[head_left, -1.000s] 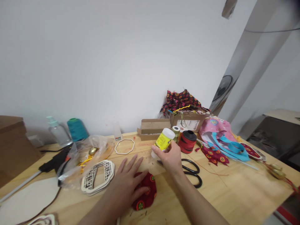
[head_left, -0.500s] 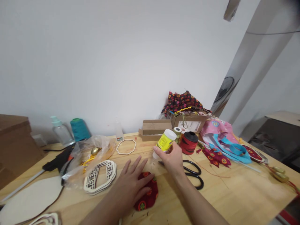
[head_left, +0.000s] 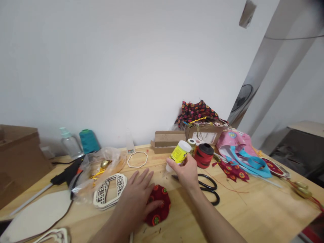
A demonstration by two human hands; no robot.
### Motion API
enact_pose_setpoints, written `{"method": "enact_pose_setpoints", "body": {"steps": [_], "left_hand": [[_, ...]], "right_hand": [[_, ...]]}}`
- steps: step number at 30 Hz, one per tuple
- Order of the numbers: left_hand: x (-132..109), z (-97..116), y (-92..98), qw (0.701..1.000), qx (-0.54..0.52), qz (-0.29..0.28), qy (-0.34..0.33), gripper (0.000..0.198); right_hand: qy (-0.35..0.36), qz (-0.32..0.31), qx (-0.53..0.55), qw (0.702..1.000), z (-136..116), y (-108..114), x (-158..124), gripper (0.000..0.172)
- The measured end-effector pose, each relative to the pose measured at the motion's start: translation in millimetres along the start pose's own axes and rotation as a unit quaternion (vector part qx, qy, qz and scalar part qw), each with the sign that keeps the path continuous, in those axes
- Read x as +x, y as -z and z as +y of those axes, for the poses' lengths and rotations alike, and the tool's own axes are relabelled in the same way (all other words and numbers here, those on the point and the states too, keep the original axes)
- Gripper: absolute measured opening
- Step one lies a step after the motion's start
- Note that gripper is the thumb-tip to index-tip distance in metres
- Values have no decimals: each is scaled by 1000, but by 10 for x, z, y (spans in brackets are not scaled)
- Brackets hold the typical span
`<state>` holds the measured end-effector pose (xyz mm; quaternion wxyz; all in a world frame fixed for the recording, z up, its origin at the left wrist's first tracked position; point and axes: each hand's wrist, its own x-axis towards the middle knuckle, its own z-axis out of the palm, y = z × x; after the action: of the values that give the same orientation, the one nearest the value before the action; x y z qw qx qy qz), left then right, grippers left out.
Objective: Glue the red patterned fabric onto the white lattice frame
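Observation:
A glue bottle [head_left: 179,153] with a yellow label is tilted in my right hand [head_left: 187,172], its white end up and its clear end low over the tabletop. My fingers are wrapped round it. My left hand [head_left: 140,195] lies flat with the fingers stretched out, its thumb across a dark red patterned fabric piece [head_left: 160,207]. Part of that fabric is hidden under the hand. Black-handled scissors [head_left: 209,184] lie beneath and beside my right wrist. To the left of my left hand are stacked wooden lattice frames [head_left: 110,191].
A thin wooden outline frame [head_left: 137,159] lies behind my left hand. A plastic bag [head_left: 101,168], a glue gun [head_left: 66,173] and a teal thread cone [head_left: 89,141] are at left. Red thread [head_left: 204,156], a filled carton [head_left: 210,133] and blue ribbon [head_left: 249,162] are at right.
My left hand has shifted slightly left, its fingers closer together, uncovering more of the red fabric. The bottle stays tilted in my right hand. The view has shifted a little.

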<state>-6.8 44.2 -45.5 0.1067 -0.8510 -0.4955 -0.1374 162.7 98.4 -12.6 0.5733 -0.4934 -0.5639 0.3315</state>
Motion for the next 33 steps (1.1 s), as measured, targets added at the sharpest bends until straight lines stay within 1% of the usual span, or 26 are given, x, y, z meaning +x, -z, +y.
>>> {"method": "enact_pose_setpoints", "body": {"steps": [2,4,7,9,12,14,16,18,19,21,23,25,26,28,30,32,33], "left_hand": [[-3,-6,7,1000,1,10,27,52],[-16,-23,2,999,-13,9,50,57],[-49,-25,5,997,-57,-19,44,61],[-74,10,28,995,-87,-35,26,60],[-102,97,87,991,-111,-70,26,60],[-113,147,121,986,-120,-107,33,60],[-123,168,136,983,-135,-122,35,59],[-131,153,131,981,-163,-97,30,57],[-134,131,124,981,-180,-71,35,54],[-131,67,111,976,-206,-4,72,45],[-120,-7,108,967,-212,51,130,37],[-108,-65,115,960,-203,81,173,39],[-102,-81,120,959,-199,92,181,43],[-91,-79,124,956,-217,107,165,56],[-75,-47,118,953,-257,104,118,63],[-56,-15,109,946,-300,90,80,59],[-46,-6,108,942,-315,86,77,55]], "right_hand": [[-8,6,5,1000,5,0,2,32],[-18,10,16,1000,11,-1,10,32],[-35,13,49,998,17,-6,37,38],[-50,8,76,996,21,-11,60,50],[-82,-14,116,990,35,-18,83,73],[-105,-36,147,983,43,-25,82,81],[-131,-58,183,973,40,-35,67,83],[-162,-79,221,958,25,-49,43,77],[-180,-91,240,950,14,-56,30,72],[-219,-115,274,929,-9,-69,9,58],[-256,-141,302,907,-23,-78,-1,45],[-292,-176,318,885,-27,-85,-10,39],[-310,-199,321,873,-25,-91,-19,39],[-341,-255,318,847,-16,-109,-54,42],[-360,-312,306,825,-2,-139,-113,47],[-358,-355,295,812,16,-173,-183,54],[-350,-371,291,809,25,-187,-215,57]]}}
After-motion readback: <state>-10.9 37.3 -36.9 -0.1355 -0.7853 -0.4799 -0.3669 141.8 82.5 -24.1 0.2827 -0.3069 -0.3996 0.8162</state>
